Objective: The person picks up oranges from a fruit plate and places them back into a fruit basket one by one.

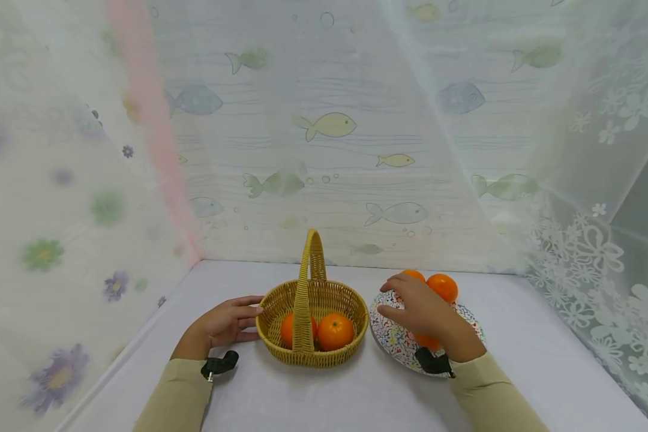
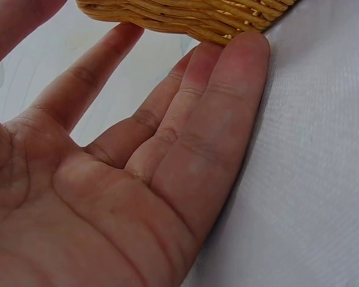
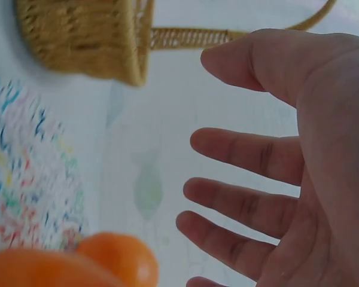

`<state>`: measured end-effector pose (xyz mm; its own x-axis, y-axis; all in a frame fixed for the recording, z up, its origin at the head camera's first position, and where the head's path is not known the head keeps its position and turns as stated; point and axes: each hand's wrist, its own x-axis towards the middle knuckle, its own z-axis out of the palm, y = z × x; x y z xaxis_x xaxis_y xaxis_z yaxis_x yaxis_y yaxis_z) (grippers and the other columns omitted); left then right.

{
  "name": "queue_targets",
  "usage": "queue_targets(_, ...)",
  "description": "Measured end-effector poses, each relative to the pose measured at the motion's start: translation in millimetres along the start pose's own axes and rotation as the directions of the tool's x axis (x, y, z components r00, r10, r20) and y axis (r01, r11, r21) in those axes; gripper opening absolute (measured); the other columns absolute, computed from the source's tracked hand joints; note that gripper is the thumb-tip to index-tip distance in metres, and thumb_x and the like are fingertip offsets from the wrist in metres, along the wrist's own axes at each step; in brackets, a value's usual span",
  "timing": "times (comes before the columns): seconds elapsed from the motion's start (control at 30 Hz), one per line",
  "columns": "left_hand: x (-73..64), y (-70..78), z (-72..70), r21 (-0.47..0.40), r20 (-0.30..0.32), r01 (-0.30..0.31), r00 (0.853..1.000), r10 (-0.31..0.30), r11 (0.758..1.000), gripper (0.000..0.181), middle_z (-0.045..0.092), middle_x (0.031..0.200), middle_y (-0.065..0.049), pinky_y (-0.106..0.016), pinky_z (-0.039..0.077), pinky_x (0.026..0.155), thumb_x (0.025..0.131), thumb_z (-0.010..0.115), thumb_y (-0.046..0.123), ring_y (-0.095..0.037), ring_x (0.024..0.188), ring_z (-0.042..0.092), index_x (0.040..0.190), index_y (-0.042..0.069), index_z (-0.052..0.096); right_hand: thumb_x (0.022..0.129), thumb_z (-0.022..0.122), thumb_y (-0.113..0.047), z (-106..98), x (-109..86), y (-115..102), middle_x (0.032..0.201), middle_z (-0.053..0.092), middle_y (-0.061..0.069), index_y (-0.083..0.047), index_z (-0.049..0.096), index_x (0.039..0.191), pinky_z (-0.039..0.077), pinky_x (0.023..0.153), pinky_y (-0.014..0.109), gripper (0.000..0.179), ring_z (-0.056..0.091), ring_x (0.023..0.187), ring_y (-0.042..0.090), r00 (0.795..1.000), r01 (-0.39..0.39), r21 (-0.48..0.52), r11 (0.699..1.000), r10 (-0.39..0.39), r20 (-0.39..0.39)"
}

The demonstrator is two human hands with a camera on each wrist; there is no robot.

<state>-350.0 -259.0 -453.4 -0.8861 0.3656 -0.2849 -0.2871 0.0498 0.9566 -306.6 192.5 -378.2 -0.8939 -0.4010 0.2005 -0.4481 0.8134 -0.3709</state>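
Basket (image 1: 324,359) w/ a tall handle (image 1: 303,300) sits mid white table (image 1: 281,402), btwn both hands. Two oranges are in it: R orange (image 1: 336,332) shows well, L orange (image 1: 288,330) is partly behind the handle. L hand (image 1: 229,322) is at the basket's L side, tips touching it. Its fingers are mostly straight: three close together, one apart, w/ the little finger's side by the table. R hand (image 1: 423,306) is over the plate (image 1: 386,330), R of the basket. Its fingers are spread w/ gaps btwn them, a bit bent, holding nothing. Plate is white w/ lots of color specks. Two oranges are at its far side, the R one (image 1: 441,288) showing more; near orange (image 1: 426,342) is partly hid by the R hand. Curtain (image 1: 332,150) w/ fish pics hangs at the far side.
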Motion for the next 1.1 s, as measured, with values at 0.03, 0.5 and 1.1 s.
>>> queue_targets(0.03,0.3,0.1,0.2,-0.002,0.000,0.001,1.000,-0.001,1.000,0.067,0.069,0.131,-0.006,-0.051,0.058,0.098,0.101,0.068,0.025,-0.022,0.114,0.070,0.158,0.007,0.038,0.096,0.073,-0.044,-0.7,-2.9,5.8,0.138,0.062,0.004,-0.018,0.067,0.129,0.050,0.108,0.053,0.043,0.059,0.128,0.028,1.000,-0.001,0.001,1.000,0.001,-0.001)
queue_targets(0.5,-0.7,0.5,2.2,0.004,-0.011,-0.001,1.000,0.001,1.000,0.066,0.070,0.131,-0.006,-0.049,0.059,0.098,0.101,0.067,0.025,-0.021,0.112,0.070,0.158,0.006,0.039,0.081,0.088,-0.044,-10.4,-44.8,67.6,0.138,0.063,0.009,-0.010,0.062,0.137,0.052,0.105,0.056,0.070,0.059,0.127,0.034,0.998,-0.068,0.162,0.985,0.065,0.023)
queue_targets(1.1,-1.2,0.4,0.6,0.001,-0.007,0.001,1.000,-0.001,1.000,0.067,0.069,0.131,-0.006,-0.049,0.059,0.096,0.101,0.069,0.025,-0.021,0.112,0.070,0.158,0.007,0.039,0.064,0.098,-0.043,-8.9,-44.3,82.3,0.130,0.066,0.007,-0.013,0.063,0.136,0.060,0.092,0.048,0.085,0.063,0.107,0.024,0.965,-0.222,0.176,0.959,0.191,0.177)
